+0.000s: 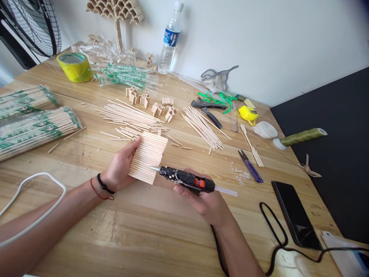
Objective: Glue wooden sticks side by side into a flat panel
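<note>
My left hand (121, 163) grips the left edge of a flat panel of pale wooden sticks (148, 157) laid side by side, held tilted above the table. In my right hand (201, 194) is a black glue gun (187, 179) with an orange part and a clear glue stick out of its back. Its metal tip points left, over the lower right part of the panel; whether it touches cannot be made out. Loose sticks (132, 117) lie behind the panel, and another pile of sticks (201, 127) is to the right.
Bagged sticks (37, 127), yellow tape (75, 68) and a bottle (170, 42) stand or lie left and back. Pliers (211, 115), purple snips (250, 166), a phone (295, 215) and a black cord (272, 265) are on the right. Small stick pieces (157, 109) sit mid-table.
</note>
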The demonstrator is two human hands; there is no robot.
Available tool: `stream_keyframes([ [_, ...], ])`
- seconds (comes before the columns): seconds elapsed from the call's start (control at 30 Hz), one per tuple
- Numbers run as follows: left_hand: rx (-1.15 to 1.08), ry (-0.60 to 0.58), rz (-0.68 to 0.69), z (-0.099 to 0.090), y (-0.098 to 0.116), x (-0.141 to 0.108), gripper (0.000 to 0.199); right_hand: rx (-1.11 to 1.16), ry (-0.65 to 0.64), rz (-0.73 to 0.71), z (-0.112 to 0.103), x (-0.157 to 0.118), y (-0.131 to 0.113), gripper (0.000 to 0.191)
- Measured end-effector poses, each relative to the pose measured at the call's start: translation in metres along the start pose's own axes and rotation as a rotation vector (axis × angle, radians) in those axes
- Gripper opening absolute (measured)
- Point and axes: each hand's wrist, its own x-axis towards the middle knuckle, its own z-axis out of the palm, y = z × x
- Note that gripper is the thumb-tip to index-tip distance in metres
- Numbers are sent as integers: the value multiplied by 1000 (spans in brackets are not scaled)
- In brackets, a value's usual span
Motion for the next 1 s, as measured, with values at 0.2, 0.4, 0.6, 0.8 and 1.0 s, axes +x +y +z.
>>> stream_keyframes([
  [0.2,4,-118,-7,-8,-4,4,40,6,41,-16,8,3,0,28],
  [0.4,18,-135,1,-11,-5,5,39,2,16,-30,7,2,1,26],
  [0.6,19,-104,-20,-6,-2,2,41,-11,-59,-112,2,2,-5,23],
  [0.8,9,-57,-14,-2,0,0,42,-22,-123,-85,-3,2,-5,26],
  [1.0,-2,-24,12,-2,1,0,41,1,-19,-36,-4,0,2,27],
])
